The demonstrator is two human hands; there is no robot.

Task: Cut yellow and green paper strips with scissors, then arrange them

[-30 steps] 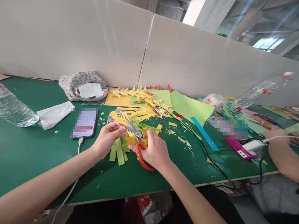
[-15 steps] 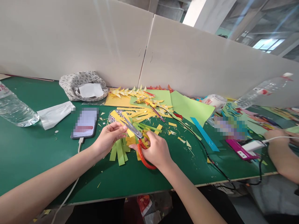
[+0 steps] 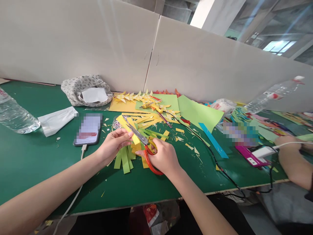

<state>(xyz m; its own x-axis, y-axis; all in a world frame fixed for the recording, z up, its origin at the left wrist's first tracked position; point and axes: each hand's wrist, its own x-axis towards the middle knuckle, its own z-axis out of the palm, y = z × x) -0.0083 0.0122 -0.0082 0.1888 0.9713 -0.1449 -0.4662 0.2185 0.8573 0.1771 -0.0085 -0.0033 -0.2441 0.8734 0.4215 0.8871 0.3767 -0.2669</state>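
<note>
Pinched between the thumb and fingers of my left hand is a yellow paper strip. My right hand grips a pair of scissors with red-orange handles. Their metal blades lie along the strip, close to my left fingertips; whether they cut into it I cannot tell. Green paper strips and some yellow pieces lie on the table beneath my hands. Just beyond them is a pile of yellow paper strips.
A yellow glue gun with a black cord lies behind the pile. On the left are a phone on a white cable and a water bottle. A magenta power strip sits right, near another person's arm.
Hardly anything differs. The view has shifted very slightly, and both hands keep their hold on the strip and scissors.
</note>
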